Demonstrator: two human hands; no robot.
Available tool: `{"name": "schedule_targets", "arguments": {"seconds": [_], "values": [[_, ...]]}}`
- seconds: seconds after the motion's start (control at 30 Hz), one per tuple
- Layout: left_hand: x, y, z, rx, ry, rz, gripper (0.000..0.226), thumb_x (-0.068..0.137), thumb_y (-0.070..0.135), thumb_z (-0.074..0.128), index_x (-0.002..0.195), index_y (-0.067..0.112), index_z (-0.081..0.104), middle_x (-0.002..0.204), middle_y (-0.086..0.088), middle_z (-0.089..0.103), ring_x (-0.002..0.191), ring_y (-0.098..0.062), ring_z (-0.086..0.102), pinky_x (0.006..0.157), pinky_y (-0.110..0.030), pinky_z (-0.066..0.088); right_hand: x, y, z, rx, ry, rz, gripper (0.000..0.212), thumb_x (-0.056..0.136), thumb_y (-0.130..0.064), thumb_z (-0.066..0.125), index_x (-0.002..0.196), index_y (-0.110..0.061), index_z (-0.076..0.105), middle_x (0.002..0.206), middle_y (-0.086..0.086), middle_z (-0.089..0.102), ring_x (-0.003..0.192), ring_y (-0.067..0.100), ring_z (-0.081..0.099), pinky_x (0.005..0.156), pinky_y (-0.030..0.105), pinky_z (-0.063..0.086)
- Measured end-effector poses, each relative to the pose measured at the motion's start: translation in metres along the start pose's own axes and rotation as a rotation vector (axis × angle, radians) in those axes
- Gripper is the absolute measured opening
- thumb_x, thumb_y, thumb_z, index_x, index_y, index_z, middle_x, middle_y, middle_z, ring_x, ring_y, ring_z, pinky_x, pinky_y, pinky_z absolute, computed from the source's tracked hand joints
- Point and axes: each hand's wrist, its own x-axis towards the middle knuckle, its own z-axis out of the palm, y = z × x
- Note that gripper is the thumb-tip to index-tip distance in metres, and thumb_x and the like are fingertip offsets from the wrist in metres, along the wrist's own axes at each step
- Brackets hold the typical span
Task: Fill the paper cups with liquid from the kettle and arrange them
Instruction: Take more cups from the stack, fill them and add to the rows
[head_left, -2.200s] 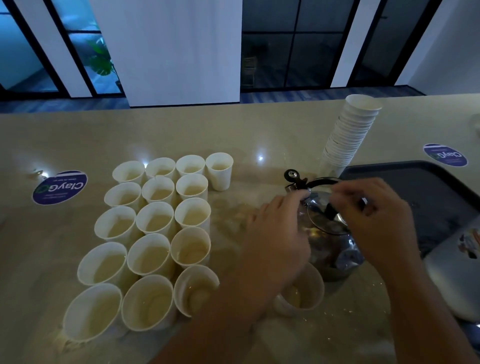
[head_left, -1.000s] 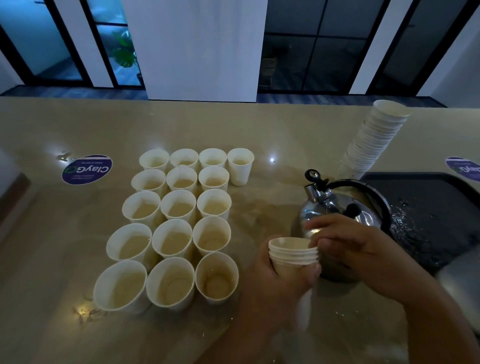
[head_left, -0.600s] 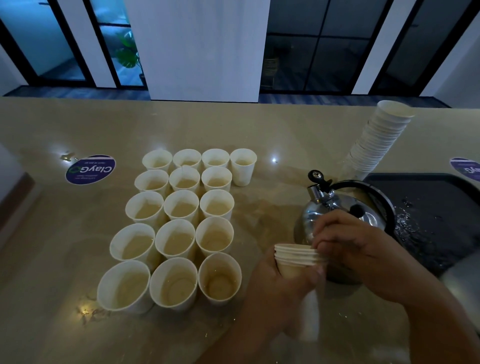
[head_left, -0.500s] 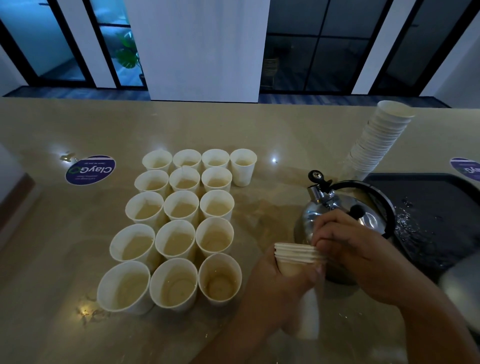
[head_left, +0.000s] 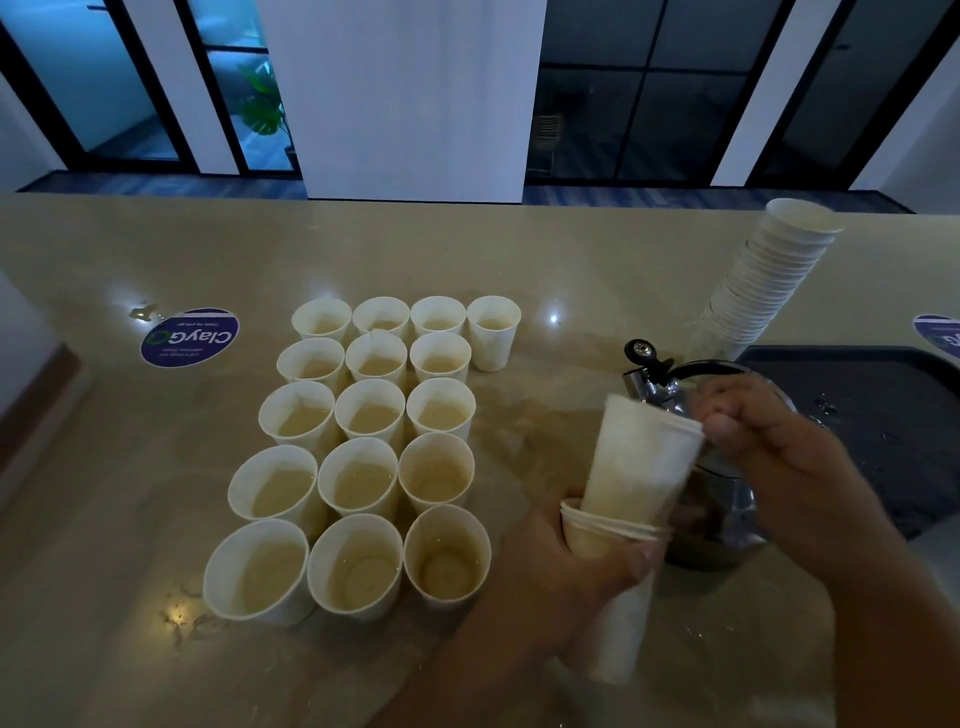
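My left hand (head_left: 550, 577) grips a short stack of nested paper cups (head_left: 613, 535) low in the middle of the view. My right hand (head_left: 769, 457) pinches the rim of the top cup (head_left: 641, 457), which is lifted most of the way out of that stack and tilted. Just behind both hands stands the shiny metal kettle (head_left: 727, 525) with its black handle, partly hidden by them. To the left, several paper cups (head_left: 371, 452) holding pale liquid stand in rows on the beige counter (head_left: 130, 519).
A tall leaning stack of empty cups (head_left: 769, 275) rises at the back right. A dark wet tray (head_left: 872, 395) lies right of the kettle. Round blue stickers (head_left: 189, 336) mark the counter at left and far right.
My right hand has pulled the top cup up out of the stack in my left hand. Before that, both hands left the kettle lid and picked up the stack.
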Motion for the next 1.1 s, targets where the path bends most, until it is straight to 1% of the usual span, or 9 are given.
{"name": "schedule_targets", "arguments": {"seconds": [0.13,0.23,0.33,0.43,0.57,0.73,0.87,1.0,1.1], "values": [[0.002,0.004,-0.006,-0.075,0.091,0.06,0.054,0.076,0.028,0.085,0.12,0.036,0.055,0.104,0.01,0.07,0.091,-0.004,0.069,0.07,-0.02,0.056,0.005,-0.014,-0.008,-0.183,-0.064,-0.068,0.017,0.091,-0.047,0.055,0.085,-0.033,0.063,0.098,-0.014,0.062,0.09,0.003,0.058,0.077,0.007,0.044],[0.0,0.012,-0.002,-0.066,0.101,0.131,0.062,0.075,0.024,0.085,0.127,0.032,0.052,0.105,0.01,0.068,0.094,-0.002,0.067,0.069,-0.018,0.055,0.006,-0.017,0.004,-0.151,-0.111,-0.027,0.016,0.098,-0.02,0.055,0.085,-0.021,0.064,0.09,-0.011,0.064,0.082,0.001,0.059,0.072,0.007,0.046],[-0.003,0.015,0.002,-0.025,0.072,0.139,0.063,0.073,0.027,0.086,0.122,0.041,0.049,0.104,0.017,0.066,0.095,0.004,0.065,0.071,-0.017,0.055,0.006,-0.017,0.013,-0.052,0.155,-0.017,0.027,0.1,-0.001,0.05,0.086,-0.02,0.062,0.071,-0.009,0.062,0.064,-0.001,0.054,0.06,0.006,0.042],[0.004,0.02,-0.003,0.078,0.067,0.139,0.062,0.069,0.033,0.088,0.117,0.043,0.051,0.104,0.016,0.067,0.094,0.004,0.064,0.074,-0.019,0.056,0.007,-0.014,0.003,0.009,0.473,-0.097,0.026,0.104,-0.014,0.05,0.086,-0.031,0.059,0.067,-0.009,0.056,0.059,0.0,0.047,0.056,0.012,0.041],[0.018,0.036,-0.023,0.168,0.093,0.116,0.07,0.067,0.038,0.088,0.125,0.036,0.05,0.106,0.016,0.062,0.091,0.007,0.061,0.069,-0.012,0.052,0.003,-0.013,-0.01,0.003,0.584,-0.147,0.018,0.102,-0.028,0.05,0.089,-0.034,0.06,0.071,-0.017,0.061,0.063,0.0,0.052,0.06,0.014,0.045],[0.024,0.046,-0.042,0.134,0.203,0.121,0.064,0.069,0.04,0.085,0.123,0.036,0.051,0.106,0.017,0.062,0.093,0.0,0.061,0.071,-0.017,0.052,-0.014,-0.003,-0.004,-0.158,0.315,-0.006,0.03,0.101,-0.009,0.051,0.087,-0.034,0.061,0.079,-0.023,0.067,0.07,-0.001,0.063,0.063,0.009,0.048],[0.024,0.048,-0.044,0.049,0.251,0.112,0.062,0.073,0.034,0.084,0.126,0.034,0.051,0.111,0.013,0.061,0.101,-0.01,0.06,0.082,-0.032,0.056,-0.026,0.014,0.008,-0.201,-0.015,0.14,0.031,0.094,-0.008,0.063,0.081,-0.035,0.071,0.085,-0.02,0.07,0.081,0.001,0.066,0.069,0.009,0.048],[0.023,0.047,-0.041,-0.093,0.302,0.088,0.058,0.081,0.032,0.078,0.13,0.039,0.047,0.115,0.015,0.058,0.103,-0.012,0.058,0.078,-0.029,0.056,-0.029,0.025,0.013,-0.345,-0.308,0.184,0.027,0.093,-0.016,0.067,0.083,-0.041,0.069,0.095,-0.024,0.066,0.092,-0.002,0.06,0.074,0.009,0.043],[0.02,0.045,-0.038,-0.17,0.278,0.059,0.062,0.083,0.032,0.074,0.135,0.043,0.042,0.12,0.014,0.055,0.106,-0.014,0.057,0.083,-0.033,0.055,-0.03,0.028,0.011,-0.375,-0.421,0.243,0.026,0.093,-0.019,0.069,0.084,-0.043,0.068,0.096,-0.027,0.065,0.092,-0.006,0.06,0.076,0.008,0.044]]}}
